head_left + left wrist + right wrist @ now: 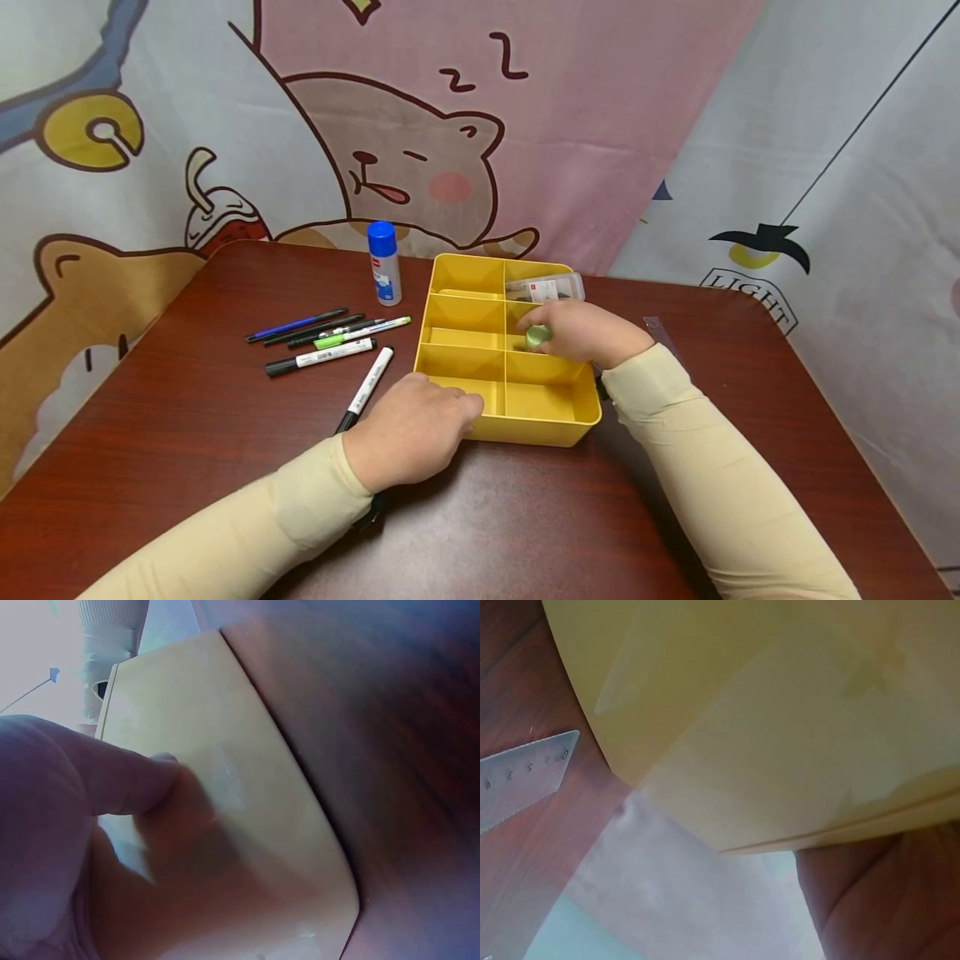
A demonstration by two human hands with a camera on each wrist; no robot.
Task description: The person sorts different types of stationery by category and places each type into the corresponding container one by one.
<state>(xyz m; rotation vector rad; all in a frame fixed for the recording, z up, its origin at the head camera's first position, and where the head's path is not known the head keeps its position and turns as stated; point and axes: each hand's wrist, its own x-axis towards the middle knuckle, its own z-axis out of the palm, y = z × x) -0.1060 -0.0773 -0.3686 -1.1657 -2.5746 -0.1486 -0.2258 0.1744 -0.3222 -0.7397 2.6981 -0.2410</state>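
Observation:
A yellow divided storage box (543, 431) stands on the table, with compartments in two columns. My left hand (416, 425) grips its front wall near the left corner. In the left wrist view the thumb (131, 780) presses the outside of that wall; the fingers are hidden behind it. My right hand (588, 329) reaches over the right wall into the middle right compartment. There it holds a small light green round object (537, 336) between thumb and fingers; its kind is unclear. A clear plastic case (555, 288) with a white label leans in the back right compartment.
Left of the box lie several pens (296, 325) and two black-and-white markers (322, 357). A glue stick (386, 271) with a blue cap stands upright behind them. A clear ruler (529, 780) lies right of the box. A printed cloth hangs behind the table.

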